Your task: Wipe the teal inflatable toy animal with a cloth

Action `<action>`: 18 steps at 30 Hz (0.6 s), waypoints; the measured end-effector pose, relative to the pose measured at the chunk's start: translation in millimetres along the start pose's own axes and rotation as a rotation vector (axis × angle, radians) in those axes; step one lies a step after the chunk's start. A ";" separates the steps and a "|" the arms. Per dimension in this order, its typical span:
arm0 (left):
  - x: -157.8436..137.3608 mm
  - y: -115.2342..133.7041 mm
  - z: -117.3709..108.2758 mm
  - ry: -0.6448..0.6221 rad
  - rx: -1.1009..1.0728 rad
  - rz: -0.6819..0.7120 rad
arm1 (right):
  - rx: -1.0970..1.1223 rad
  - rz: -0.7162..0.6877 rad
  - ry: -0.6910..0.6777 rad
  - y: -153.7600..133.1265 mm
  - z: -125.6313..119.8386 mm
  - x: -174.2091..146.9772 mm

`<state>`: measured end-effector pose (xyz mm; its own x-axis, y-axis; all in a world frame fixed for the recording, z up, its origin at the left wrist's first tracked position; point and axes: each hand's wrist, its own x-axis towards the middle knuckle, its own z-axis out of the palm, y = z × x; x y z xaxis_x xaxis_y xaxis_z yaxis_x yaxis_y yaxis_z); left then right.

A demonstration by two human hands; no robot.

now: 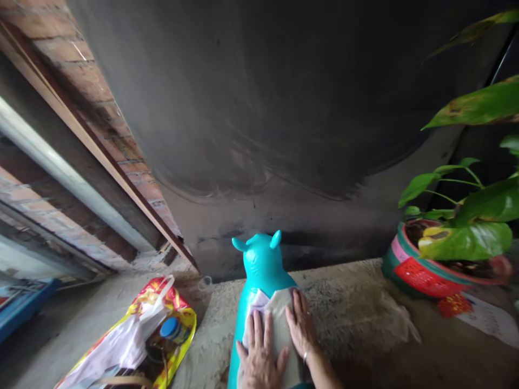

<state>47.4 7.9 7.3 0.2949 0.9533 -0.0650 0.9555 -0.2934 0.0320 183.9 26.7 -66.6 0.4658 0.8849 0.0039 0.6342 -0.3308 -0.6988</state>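
Wiping: both hands press a pale cloth (275,324) flat on the back of a teal toy animal (261,270).
Left hand: the left hand (259,354) lies flat on the cloth, fingers spread a little, near the low end of the toy's back. It grips nothing; it just pushes down.
Right hand: the right hand (300,324) lies flat too, fingers straight and close together, just beside the left hand and a bit higher up. A ring shows on one finger.
Toy: it stands upright on the rough concrete floor (348,302), right under the hands. Its head and two small ears point away, toward the dark wall (263,108).
Cloth: it covers the toy's back and sits between the toy and both palms.
Doing it well: I think the hands should keep the cloth flat and press gently, so the toy does not tip or slide. Holding the toy with one hand may help.
Left side: a red and yellow bag (162,324) lies on the floor near the toy, with a blue cap (169,327) showing inside.
Right side: a green plant in a red and green pot (421,273) stands well apart from the toy.
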 end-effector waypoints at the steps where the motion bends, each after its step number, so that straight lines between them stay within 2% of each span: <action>1: 8.5 4.0 0.2 0.044 0.003 0.007 | 0.021 -0.008 -0.023 -0.2 -2.8 14.6; 5: 36.8 16.8 5.6 0.181 0.007 0.025 | 0.088 -0.074 -0.055 5.8 -6.6 56.7; 10: 53.4 26.3 13.8 0.258 0.029 0.045 | 0.167 -0.104 -0.060 18.3 -0.6 74.5; 14: 53.4 27.7 8.2 0.241 0.055 0.051 | 0.147 -0.069 -0.002 27.9 9.7 62.9; 18: 43.7 23.5 -1.9 0.179 0.033 0.152 | 0.060 0.041 0.128 40.6 15.0 25.3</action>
<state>82.8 42.8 7.1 0.4318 0.8945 0.1156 0.9008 -0.4342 -0.0045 212.2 40.5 -105.6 0.5680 0.8206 0.0635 0.5770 -0.3421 -0.7417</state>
